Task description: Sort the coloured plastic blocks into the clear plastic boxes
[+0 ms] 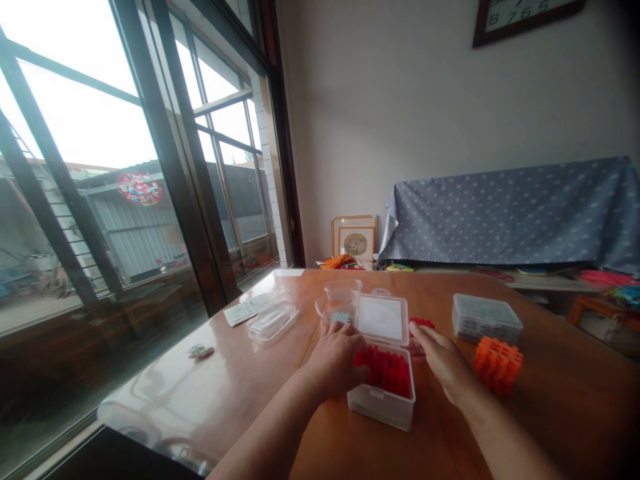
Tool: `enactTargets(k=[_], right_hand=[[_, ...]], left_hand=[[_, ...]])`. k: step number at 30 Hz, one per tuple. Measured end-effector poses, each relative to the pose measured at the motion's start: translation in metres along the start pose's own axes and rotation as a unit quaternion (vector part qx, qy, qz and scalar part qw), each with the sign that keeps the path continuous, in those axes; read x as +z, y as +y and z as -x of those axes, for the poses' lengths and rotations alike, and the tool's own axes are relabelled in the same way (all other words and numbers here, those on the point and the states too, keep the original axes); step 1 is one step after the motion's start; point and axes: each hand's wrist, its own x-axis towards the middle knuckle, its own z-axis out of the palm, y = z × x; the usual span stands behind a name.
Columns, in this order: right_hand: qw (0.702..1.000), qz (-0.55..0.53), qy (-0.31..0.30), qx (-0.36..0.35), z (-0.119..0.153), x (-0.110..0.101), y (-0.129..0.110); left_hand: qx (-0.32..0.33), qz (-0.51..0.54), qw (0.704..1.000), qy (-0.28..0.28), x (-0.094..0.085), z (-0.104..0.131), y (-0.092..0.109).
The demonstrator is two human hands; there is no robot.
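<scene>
Head view shows us our left hand (340, 360), fingers curled, at the open box (383, 407) of red interlocking pieces (387, 370); our right hand (437, 357) pinches another red piece (423, 323) beside its lid (383, 319).

Left hand (338, 355) palm down, fingers bent — right hand (439, 359) angled inward.

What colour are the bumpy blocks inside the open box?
The blocks are red, seen in the head view.
</scene>
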Motion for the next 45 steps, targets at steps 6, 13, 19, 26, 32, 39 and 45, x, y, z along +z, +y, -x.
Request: enactTargets(k=[6,13,19,26,32,39,45], right_hand=[[0.999,0.022,-0.016,-0.025,0.006,0.002,-0.007],[0.998,0.031,-0.06,-0.003,0.006,0.002,-0.004],[0.998,0.039,-0.043,-0.008,0.007,0.003,-0.007],[0.998,0.04,-0.055,0.002,0.007,0.004,-0.006],[0.998,0.034,-0.044,-0.009,0.007,0.002,-0.005],[0.999,0.025,-0.023,-0.022,0.003,-0.001,0.0],[0.996,0.008,0.069,-0.051,-0.005,-0.005,0.015]], left_hand=[[0.012,0.005,1.0,-0.014,0.0,-0.004,0.01],[0.005,-0.015,0.999,-0.043,0.0,-0.008,0.015],[-0.012,-0.014,0.999,-0.044,0.0,-0.01,0.017],[-0.018,0.05,0.998,-0.038,0.009,-0.013,0.011],[-0.035,0.148,0.984,0.09,0.012,-0.006,-0.008],[-0.163,0.338,0.9,0.22,0.018,0.018,-0.053],[-0.21,0.409,0.868,0.187,0.038,0.057,-0.063]])
